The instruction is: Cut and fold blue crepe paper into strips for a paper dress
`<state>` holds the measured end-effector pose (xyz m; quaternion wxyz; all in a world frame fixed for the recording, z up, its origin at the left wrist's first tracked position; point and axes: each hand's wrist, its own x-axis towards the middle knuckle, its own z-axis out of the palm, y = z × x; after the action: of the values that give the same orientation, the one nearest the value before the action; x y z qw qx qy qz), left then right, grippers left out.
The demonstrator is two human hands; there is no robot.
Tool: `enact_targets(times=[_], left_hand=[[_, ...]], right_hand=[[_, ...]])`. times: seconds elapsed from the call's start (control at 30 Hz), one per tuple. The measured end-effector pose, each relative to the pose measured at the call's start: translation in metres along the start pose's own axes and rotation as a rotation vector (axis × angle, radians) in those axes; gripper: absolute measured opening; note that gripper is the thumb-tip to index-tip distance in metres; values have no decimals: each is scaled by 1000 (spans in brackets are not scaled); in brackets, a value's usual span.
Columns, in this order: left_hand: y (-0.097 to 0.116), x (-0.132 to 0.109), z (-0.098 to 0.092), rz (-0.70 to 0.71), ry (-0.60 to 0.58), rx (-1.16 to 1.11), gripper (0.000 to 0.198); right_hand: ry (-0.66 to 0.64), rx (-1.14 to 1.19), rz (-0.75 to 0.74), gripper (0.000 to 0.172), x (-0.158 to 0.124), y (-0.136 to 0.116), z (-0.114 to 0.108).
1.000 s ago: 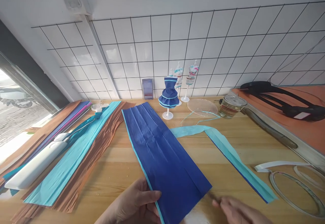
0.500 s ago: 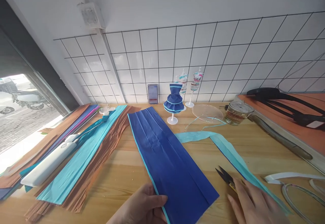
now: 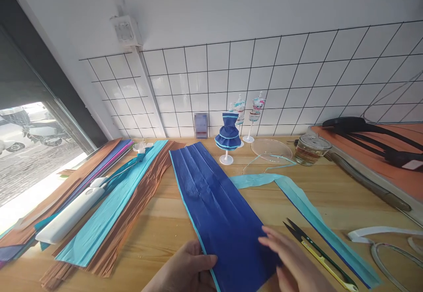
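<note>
A long dark blue sheet of crepe paper (image 3: 211,190) with a light blue edging along its left side lies slanted over the table. My left hand (image 3: 190,265) pinches its near left edge, thumb on top. At the sheet's right edge is my right hand (image 3: 291,261), fingers stretched out and partly over the paper; whether they touch it I cannot tell. Yellow-handled thread snips (image 3: 319,252) rest on the wood just right of that hand. Beyond them runs a folded light blue paper strip (image 3: 304,199) with a dark blue edge.
Crepe paper strips in turquoise (image 3: 115,204) and brown (image 3: 132,212) lie to the left, beside a white glue gun (image 3: 72,215). At the back stand a small form in a blue ruffled dress (image 3: 228,132), a clear round plate (image 3: 271,150) and a lidded glass jar (image 3: 312,150).
My right hand has let go of the thread snips, leaving them on the table, and moved left to the blue sheet. My left hand keeps its grip. The view has shifted slightly.
</note>
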<state>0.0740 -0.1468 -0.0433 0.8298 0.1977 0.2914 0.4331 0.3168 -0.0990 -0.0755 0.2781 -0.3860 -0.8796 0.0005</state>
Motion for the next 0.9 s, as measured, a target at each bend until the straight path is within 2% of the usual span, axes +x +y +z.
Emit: enact_targets(times=[0.1, 0.17, 0.27, 0.33, 0.47, 0.6, 0.73, 0.8, 0.9], left_hand=[[-5, 2, -8, -15, -12, 24, 41], [-7, 4, -12, -32, -15, 58, 44], [-8, 5, -13, -48, -11, 65, 48], [-11, 7, -10, -40, 1, 63, 46], [-25, 20, 2, 63, -44, 39, 41], [-43, 40, 15, 54, -128, 6, 42], [-57, 56, 24, -29, -52, -29, 43], [-62, 63, 28, -31, 19, -50, 49], [-65, 67, 33, -44, 100, -33, 51]], right_hand=[[-68, -7, 236, 28, 12, 8, -2], [-142, 12, 296, 29, 19, 8, 4], [-213, 43, 305, 36, 29, 7, 11], [-211, 24, 288, 38, 34, 11, 10], [-203, -118, 242, 38, 39, 32, -4], [-177, -304, 225, 34, 40, 47, -20], [2, -314, 106, 31, 30, 27, -30], [76, -242, -38, 38, 20, 11, -31], [87, -170, -258, 46, 4, -4, -24]])
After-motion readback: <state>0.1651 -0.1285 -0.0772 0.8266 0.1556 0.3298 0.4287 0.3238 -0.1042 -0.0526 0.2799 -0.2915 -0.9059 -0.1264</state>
